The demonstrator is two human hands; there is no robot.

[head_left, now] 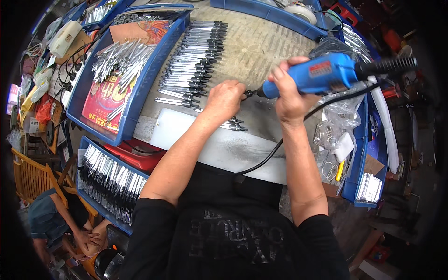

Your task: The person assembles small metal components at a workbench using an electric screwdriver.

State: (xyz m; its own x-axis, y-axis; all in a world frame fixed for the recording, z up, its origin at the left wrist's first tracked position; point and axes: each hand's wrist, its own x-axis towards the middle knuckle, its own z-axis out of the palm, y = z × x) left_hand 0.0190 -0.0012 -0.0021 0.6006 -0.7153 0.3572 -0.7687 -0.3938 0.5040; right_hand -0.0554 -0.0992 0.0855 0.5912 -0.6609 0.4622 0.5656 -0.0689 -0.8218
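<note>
My right hand (291, 91) is wrapped round a blue corded electric screwdriver (322, 73), held sideways with its tip toward the left. My left hand (227, 99) is closed at that dark tip, its fingers pinched together; what they grip is mostly hidden. Left of it, a long row of slim silver rods with black ends (193, 58) lies side by side on the bench. A few more such rods (234, 123) lie under my left wrist, partly covered by it.
A blue tray (140, 100) with loose silver rods stands at left, above another blue tray (80, 179) packed with black-ended rods. A white board (210, 144) lies along the bench's near edge. The black cord (266, 161) crosses it. Plastic bags (333, 133) lie at right. A seated person (56, 214) is lower left.
</note>
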